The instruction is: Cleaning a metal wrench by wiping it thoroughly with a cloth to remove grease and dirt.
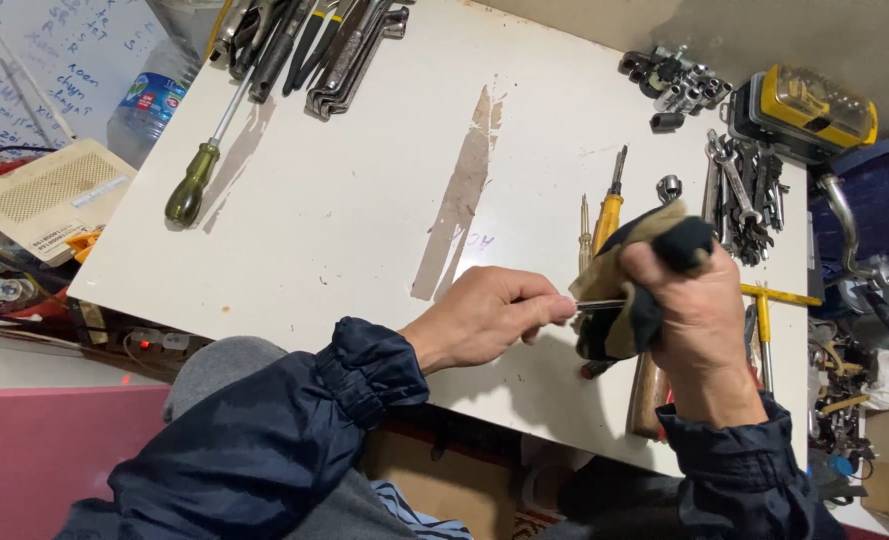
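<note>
Both hands were busy over the worktop (365, 200): left hand (480, 320) pinched a thin metal tool (597, 305), right hand (700, 320) fingers clamped around a rag (630, 275).

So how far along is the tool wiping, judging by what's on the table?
Looks done: tools lie grouped on the white table, with wrenches at the right and a green-handled screwdriver at top left. Whether they were wiped, I cannot tell. In hand: the left hand pinches a thin metal tool whose end is wrapped in the cloth gripped by the right hand. Possibly left: the yellow screwdriver beyond the cloth.
</note>
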